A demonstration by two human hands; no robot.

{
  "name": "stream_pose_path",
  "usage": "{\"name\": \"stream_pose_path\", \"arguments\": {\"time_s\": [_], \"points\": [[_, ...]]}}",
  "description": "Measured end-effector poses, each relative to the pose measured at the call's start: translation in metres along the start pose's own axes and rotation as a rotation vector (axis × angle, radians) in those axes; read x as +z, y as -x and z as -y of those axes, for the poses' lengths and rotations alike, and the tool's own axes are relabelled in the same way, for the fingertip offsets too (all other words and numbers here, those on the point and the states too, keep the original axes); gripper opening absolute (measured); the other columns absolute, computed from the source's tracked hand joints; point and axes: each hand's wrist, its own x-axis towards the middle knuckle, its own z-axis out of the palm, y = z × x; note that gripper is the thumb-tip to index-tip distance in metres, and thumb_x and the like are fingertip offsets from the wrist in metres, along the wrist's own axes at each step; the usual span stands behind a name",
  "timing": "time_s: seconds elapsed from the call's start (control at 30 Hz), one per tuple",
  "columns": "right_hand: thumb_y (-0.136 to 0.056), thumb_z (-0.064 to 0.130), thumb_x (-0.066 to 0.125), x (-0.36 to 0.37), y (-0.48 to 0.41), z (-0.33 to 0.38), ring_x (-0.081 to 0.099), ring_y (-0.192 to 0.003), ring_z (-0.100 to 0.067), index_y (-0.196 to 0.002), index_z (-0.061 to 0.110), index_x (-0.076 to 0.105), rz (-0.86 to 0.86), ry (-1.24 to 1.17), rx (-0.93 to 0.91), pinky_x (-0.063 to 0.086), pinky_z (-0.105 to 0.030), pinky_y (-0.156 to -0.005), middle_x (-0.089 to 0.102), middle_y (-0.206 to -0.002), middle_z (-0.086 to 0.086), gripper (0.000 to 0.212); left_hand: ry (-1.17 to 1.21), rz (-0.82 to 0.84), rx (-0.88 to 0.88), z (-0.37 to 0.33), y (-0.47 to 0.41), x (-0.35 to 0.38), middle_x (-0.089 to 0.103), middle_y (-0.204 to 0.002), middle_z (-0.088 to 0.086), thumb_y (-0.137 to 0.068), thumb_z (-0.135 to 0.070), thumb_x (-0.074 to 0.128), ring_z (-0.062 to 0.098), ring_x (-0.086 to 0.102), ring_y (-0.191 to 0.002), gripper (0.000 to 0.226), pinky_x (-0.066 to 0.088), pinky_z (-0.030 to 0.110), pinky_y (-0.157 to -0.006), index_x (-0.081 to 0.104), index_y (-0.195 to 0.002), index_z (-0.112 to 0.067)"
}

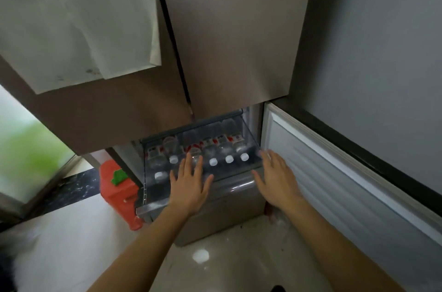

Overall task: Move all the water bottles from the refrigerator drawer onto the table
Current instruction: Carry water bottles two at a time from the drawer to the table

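2 bare forearms come up from the bottom of the view, and there's the left hand (191,186) held flat over the drawer (250,135), fingers straight and spread, gripping nothing. The right hand (275,179) is the same story: fingers splayed, palm down, just at the drawer's front right corner, nothing in it. Under them, the water bottles (224,148) lie on their sides in the clear drawer, packed side by side. Their long axes run front to back and their white caps (213,161) point out toward the person, with red-and-white labels further in. I count 5 caps in plain sight; the left fingertips cover what may be 1 more, and I can't tell for sure. On progress, no bottle is in either hand, the table is out of view, and the drawer looks well stocked. My read is that the job is at or near its start, with the whole visible row left to carry, though how many have already gone I can't say. Moving outward, the drawer is pulled forward from the bottom of the refrigerator (227,52), beneath its 2 closed upper doors, which have pale paper sheets (71,16) hanging on them. The lower door (323,160) swings open to the right, its white ribbed liner facing in. Left of the drawer a red container (114,193) sits on the pale glossy floor (215,255).
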Motion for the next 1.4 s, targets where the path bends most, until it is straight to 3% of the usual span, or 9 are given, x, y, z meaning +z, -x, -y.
{"name": "stream_pose_path", "arguments": {"time_s": [0.1,0.23,0.37,0.57,0.73,0.9,1.07,1.23,1.4], "points": [[-0.102,0.042,0.048,-0.001,-0.046,-0.01,0.041,-0.137,-0.028,-0.152,0.016,0.032,0.121,-0.069,-0.056,0.043,-0.038,-0.106,0.038,-0.153,-0.012,0.058,0.02,0.04,-0.079,-0.009,-0.026,0.006,-0.004,-0.166,0.007,-0.099,-0.062,0.02,0.029,0.005,-0.152,0.069,0.011,0.056,-0.12,0.009,-0.158,-0.027],[-0.099,0.038,0.053,0.013,-0.092,-0.018,0.048,-0.13,-0.031,-0.149,0.016,0.035,0.282,-0.129,-0.088,0.046,-0.043,-0.105,0.041,-0.15,-0.013,0.058,0.062,0.1,-0.169,-0.02,-0.048,0.019,0.0,-0.166,0.008,-0.1,-0.062,0.023,0.029,0.007,-0.152,0.069,0.014,0.054,-0.12,0.007,-0.158,-0.028],[-0.096,0.035,0.059,0.037,-0.122,-0.02,0.045,-0.133,-0.034,-0.15,0.017,0.031,0.422,-0.139,-0.068,0.042,-0.04,-0.107,0.037,-0.152,-0.016,0.064,0.076,0.183,-0.169,-0.023,-0.071,0.037,0.004,-0.166,0.01,-0.099,-0.06,0.028,0.031,0.013,-0.151,0.07,0.021,0.05,-0.119,0.01,-0.157,-0.025],[-0.095,0.035,0.058,0.075,-0.155,-0.018,0.043,-0.135,-0.037,-0.153,0.02,0.026,0.518,-0.058,0.025,0.04,-0.044,-0.106,0.036,-0.152,-0.017,0.068,0.238,0.284,-0.159,-0.016,-0.117,0.069,0.032,-0.155,0.015,-0.096,-0.044,0.053,0.035,0.039,-0.137,0.067,0.041,0.044,-0.106,0.026,-0.153,-0.019],[-0.095,0.036,0.061,0.108,-0.172,-0.016,0.044,-0.134,-0.037,-0.152,0.022,0.028,0.593,-0.002,0.099,0.041,-0.045,-0.107,0.034,-0.152,-0.017,0.067,0.248,0.408,-0.138,-0.004,-0.146,0.102,0.025,-0.159,0.014,-0.096,-0.046,0.053,0.033,0.032,-0.142,0.073,0.039,0.042,-0.11,0.016,-0.156,-0.026],[-0.095,0.038,0.06,0.126,-0.19,-0.017,0.036,-0.139,-0.04,-0.158,0.025,0.017,0.655,0.03,0.181,0.036,-0.046,-0.113,0.02,-0.158,-0.021,0.077,0.261,0.491,-0.118,0.0,-0.167,0.12,0.021,-0.16,0.015,-0.095,-0.046,0.053,0.035,0.035,-0.141,0.074,0.041,0.046,-0.108,0.013,-0.156,-0.035],[-0.094,0.02,0.063,0.122,-0.19,-0.018,0.044,-0.135,-0.038,-0.158,0.026,0.021,0.647,0.091,0.123,0.042,-0.04,-0.105,0.027,-0.156,-0.021,0.076,0.312,0.45,-0.104,0.001,-0.17,0.117,0.039,-0.15,0.016,-0.096,-0.034,0.055,0.035,0.046,-0.131,0.065,0.046,0.042,-0.101,0.026,-0.154,-0.032],[-0.095,0.015,0.062,0.106,-0.185,-0.017,0.054,-0.124,-0.032,-0.14,0.016,0.054,0.616,0.095,0.115,0.045,-0.034,-0.101,0.051,-0.14,-0.017,0.045,0.375,0.348,-0.087,0.0,-0.152,0.097,0.056,-0.128,0.01,-0.092,-0.03,0.062,0.029,0.054,-0.116,0.044,0.04,0.023,-0.087,0.049,-0.134,-0.024],[-0.09,0.013,0.069,0.079,-0.173,-0.01,0.058,-0.119,-0.03,-0.125,0.025,0.066,0.542,0.025,0.082,0.047,-0.031,-0.098,0.057,-0.133,-0.011,0.038,0.264,0.154,-0.089,-0.008,-0.133,0.067,0.057,-0.115,0.009,-0.086,-0.034,0.067,0.031,0.055,-0.107,0.037,0.045,0.031,-0.076,0.051,-0.119,-0.026]]}}
